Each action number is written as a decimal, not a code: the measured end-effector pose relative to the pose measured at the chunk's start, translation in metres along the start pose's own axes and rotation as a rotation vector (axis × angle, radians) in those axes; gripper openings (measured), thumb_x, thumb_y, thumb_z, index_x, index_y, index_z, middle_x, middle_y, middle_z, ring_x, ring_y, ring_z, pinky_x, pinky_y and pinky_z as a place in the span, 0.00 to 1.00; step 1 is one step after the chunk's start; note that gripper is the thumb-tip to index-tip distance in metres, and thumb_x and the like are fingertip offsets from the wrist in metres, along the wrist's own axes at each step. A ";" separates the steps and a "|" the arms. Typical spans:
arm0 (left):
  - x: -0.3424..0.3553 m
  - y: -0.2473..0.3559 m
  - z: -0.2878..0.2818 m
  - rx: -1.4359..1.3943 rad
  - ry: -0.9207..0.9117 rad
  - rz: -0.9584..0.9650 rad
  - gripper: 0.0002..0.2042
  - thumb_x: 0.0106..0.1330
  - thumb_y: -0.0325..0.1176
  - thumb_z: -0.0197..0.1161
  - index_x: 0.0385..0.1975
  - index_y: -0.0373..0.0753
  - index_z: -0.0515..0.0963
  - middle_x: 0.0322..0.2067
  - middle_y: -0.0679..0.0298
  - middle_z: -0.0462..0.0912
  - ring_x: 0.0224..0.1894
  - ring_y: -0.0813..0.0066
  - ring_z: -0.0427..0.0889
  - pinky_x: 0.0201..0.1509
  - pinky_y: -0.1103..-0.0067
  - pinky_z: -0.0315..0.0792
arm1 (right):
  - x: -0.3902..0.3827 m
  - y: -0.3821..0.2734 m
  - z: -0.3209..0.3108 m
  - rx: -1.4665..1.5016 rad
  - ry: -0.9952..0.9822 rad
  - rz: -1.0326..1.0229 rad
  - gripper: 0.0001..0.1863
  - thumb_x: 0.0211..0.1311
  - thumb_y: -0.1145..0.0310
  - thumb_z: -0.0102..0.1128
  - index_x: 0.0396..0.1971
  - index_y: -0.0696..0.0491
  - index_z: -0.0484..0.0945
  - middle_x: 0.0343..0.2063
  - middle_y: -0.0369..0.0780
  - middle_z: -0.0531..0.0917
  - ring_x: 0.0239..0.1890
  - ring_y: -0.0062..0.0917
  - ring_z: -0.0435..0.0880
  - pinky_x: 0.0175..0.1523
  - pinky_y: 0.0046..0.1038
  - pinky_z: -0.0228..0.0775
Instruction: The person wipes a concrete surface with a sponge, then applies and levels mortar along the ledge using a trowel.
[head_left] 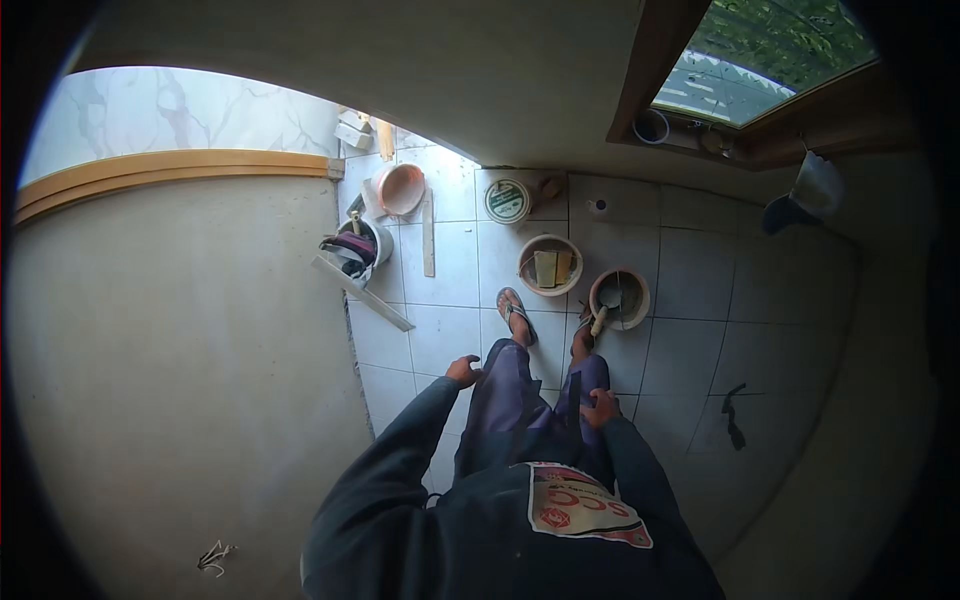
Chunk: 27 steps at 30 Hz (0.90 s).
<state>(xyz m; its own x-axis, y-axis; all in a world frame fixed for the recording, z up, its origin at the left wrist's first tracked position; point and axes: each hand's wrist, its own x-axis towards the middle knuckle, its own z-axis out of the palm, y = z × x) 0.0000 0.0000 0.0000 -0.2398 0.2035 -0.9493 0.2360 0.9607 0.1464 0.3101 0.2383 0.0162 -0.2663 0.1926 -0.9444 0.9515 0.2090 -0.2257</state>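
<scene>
1. Left hand [462, 371]: mine, hung loosely open, empty, beside the left trouser leg [503, 385].
2. Trowel [599, 322]: sat in the round bucket [646, 300], handle slanting toward me, ahead of my nearer right hand [601, 408].
3. Right hand: touched the right trouser leg [591, 373]; whether closed, I couldn't tell.

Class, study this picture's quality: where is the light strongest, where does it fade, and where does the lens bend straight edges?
Head view: light is strongest at upper left, on the marble-patterned surface and nearby floor tiles; head view: the right side is dimmer, with black corners; head view: the wooden trim bows from fisheye distortion.
</scene>
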 end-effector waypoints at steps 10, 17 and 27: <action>-0.113 -0.060 0.111 -0.813 0.115 -0.090 0.23 0.66 0.45 0.58 0.55 0.36 0.73 0.39 0.54 0.83 0.42 0.64 0.81 0.46 0.72 0.74 | 0.037 0.009 -0.062 0.035 0.176 -0.128 0.28 0.45 0.57 0.72 0.45 0.56 0.77 0.44 0.47 0.81 0.49 0.38 0.80 0.54 0.34 0.72; -0.123 -0.011 0.164 -0.681 0.163 -0.214 0.42 0.58 0.64 0.57 0.63 0.36 0.60 0.54 0.36 0.72 0.58 0.45 0.72 0.63 0.64 0.64 | 0.135 0.023 -0.100 0.063 0.258 -0.035 0.25 0.44 0.60 0.73 0.41 0.57 0.78 0.35 0.46 0.83 0.33 0.34 0.84 0.37 0.34 0.77; -0.038 0.012 0.197 -0.368 0.204 -0.372 0.49 0.53 0.59 0.66 0.69 0.44 0.46 0.53 0.35 0.64 0.52 0.37 0.71 0.56 0.57 0.69 | 0.288 0.022 -0.068 0.067 0.309 0.009 0.26 0.45 0.58 0.69 0.43 0.58 0.78 0.44 0.49 0.80 0.47 0.41 0.80 0.53 0.37 0.71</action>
<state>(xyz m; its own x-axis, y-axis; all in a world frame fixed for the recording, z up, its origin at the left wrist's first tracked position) 0.1977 -0.0335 -0.0172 -0.4299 -0.1642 -0.8878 -0.2349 0.9698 -0.0656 0.2442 0.3638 -0.2449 -0.2823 0.4785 -0.8315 0.9593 0.1445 -0.2425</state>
